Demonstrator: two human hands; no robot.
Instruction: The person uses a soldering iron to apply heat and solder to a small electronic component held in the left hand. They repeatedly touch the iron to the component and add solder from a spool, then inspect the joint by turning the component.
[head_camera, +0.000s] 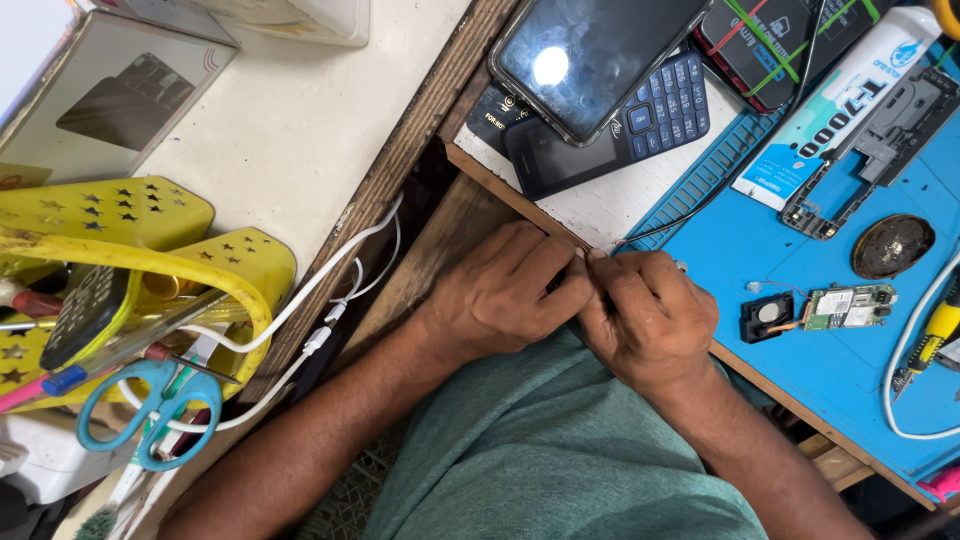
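My left hand (505, 290) and my right hand (650, 318) meet at the near edge of the workbench, fingertips pinched together on something small that the fingers hide. A thin black wire (700, 200) runs from that spot up across the blue work mat (800, 350). Just right of my right hand lie a small black part (766, 317) and a green circuit board (850, 307) joined by thin wires. A phone frame (860, 160) lies further up the mat.
A smartphone (585, 55) rests on a blue keypad phone (620, 130). Also on the mat: a white glue tube (835, 100), a round metal disc (892, 246), a yellow-handled tool (935, 335). At left, a yellow basket (150, 260) with scissors (150, 410), white cables (320, 300).
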